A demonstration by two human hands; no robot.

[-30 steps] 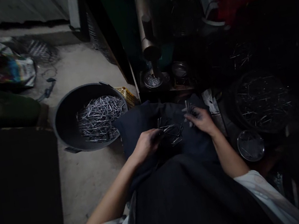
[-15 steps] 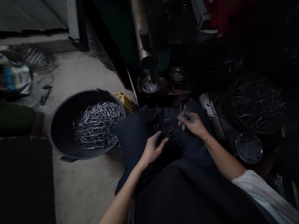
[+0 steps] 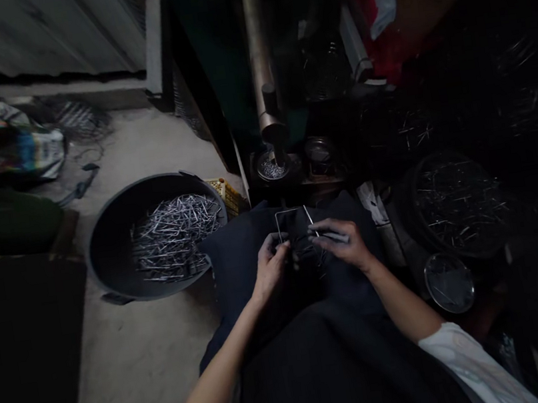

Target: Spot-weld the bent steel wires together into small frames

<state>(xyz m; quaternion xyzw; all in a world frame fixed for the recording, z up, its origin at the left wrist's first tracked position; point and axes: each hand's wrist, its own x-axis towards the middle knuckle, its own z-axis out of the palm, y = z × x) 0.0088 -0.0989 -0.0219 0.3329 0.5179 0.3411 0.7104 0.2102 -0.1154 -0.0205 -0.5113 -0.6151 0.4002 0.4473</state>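
Bent wire (image 3: 277, 222) — one, between two hands (image 3: 270, 270)

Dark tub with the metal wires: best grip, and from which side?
I'd take the dark tub by its near lug and far lug, a hand each, from outside. They jut from opposite sides of the round rim; the wires heap rightward, so expect uneven weight.

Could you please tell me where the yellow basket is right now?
In the head view, the yellow basket is left of centre, just right of the large dark tub.
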